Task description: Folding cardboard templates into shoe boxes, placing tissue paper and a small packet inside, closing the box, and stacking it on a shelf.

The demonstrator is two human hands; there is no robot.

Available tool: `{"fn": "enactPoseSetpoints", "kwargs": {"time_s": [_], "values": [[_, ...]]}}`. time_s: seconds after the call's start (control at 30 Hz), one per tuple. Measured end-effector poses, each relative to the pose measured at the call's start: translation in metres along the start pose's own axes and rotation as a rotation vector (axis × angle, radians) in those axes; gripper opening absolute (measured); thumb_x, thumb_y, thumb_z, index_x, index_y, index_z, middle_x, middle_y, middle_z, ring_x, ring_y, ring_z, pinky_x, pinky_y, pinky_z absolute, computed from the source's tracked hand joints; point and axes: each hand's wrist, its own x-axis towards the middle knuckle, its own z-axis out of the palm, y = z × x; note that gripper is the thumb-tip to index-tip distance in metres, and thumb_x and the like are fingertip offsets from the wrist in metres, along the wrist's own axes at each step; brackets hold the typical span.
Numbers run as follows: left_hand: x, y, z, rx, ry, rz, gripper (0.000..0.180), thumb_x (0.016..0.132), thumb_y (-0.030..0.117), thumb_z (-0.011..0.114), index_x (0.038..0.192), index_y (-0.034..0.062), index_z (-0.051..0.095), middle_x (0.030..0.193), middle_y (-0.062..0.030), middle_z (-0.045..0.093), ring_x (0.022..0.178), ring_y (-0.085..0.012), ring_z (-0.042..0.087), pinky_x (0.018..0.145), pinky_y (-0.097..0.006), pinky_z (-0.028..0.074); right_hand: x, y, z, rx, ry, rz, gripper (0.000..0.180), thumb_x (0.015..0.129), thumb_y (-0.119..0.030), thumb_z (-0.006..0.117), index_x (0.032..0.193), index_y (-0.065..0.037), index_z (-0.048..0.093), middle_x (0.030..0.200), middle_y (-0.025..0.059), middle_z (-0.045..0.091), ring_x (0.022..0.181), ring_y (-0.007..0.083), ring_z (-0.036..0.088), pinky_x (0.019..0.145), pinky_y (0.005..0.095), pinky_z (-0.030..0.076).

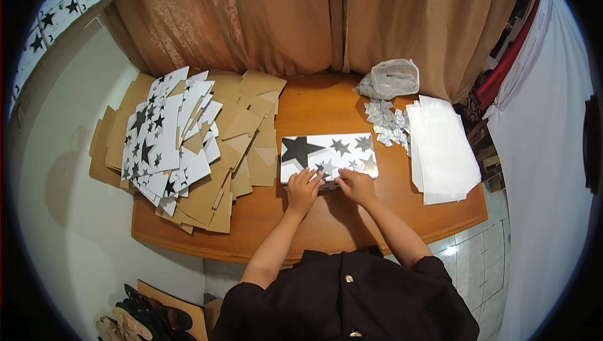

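A white box (pixel 325 143) printed with black and grey stars lies flat on the wooden table, its long side toward me. At its near edge, left of the middle, rests my left hand (pixel 302 191), fingers stretched and a little apart. My right hand (pixel 358 186) is closed at the same edge, further right, with bent fingers pressing on the box. Only a narrow gap parts the two hands. Part of the box's near side is hidden behind them.
Star-printed sheets (pixel 157 130) and brown cardboard blanks (pixel 235 140) are heaped at the left. On the right are a stack of white sheets (pixel 443 152), small silvery packets (pixel 387 122) and a clear plastic bag (pixel 396 78). Brown curtains (pixel 276 17) hang behind the table (pixel 308 105).
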Motion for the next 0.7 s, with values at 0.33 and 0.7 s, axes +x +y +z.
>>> {"fn": "enactPoseSetpoints", "kwargs": {"time_s": [0.33,0.7], "values": [[-0.009,0.001,-0.035,-0.130,-0.087,0.166,0.031,0.074,0.030,0.070,0.102,0.0169,0.067,0.106,-0.0042,0.060,0.105,-0.0217,0.055,0.086,-0.038,0.035,0.062,0.054,-0.046,-0.190,0.076,0.076,0.059,0.080,-0.043,0.059,0.127,-0.008,0.049,0.135,0.0194,0.043,0.129,0.0360,0.035,0.103,0.0514,0.027],[-0.092,0.048,-0.029,-0.056,-0.040,-0.410,0.055,0.084,0.019,0.058,0.135,0.0084,0.037,0.136,-0.0216,0.030,0.123,-0.0397,0.033,0.098,-0.050,0.028,-0.048,0.053,-0.035,0.118,-0.051,0.425,0.051,0.076,-0.052,0.064,0.091,-0.003,0.067,0.078,0.0153,0.066,0.070,0.0243,0.064,0.064,0.0347,0.050]]}}
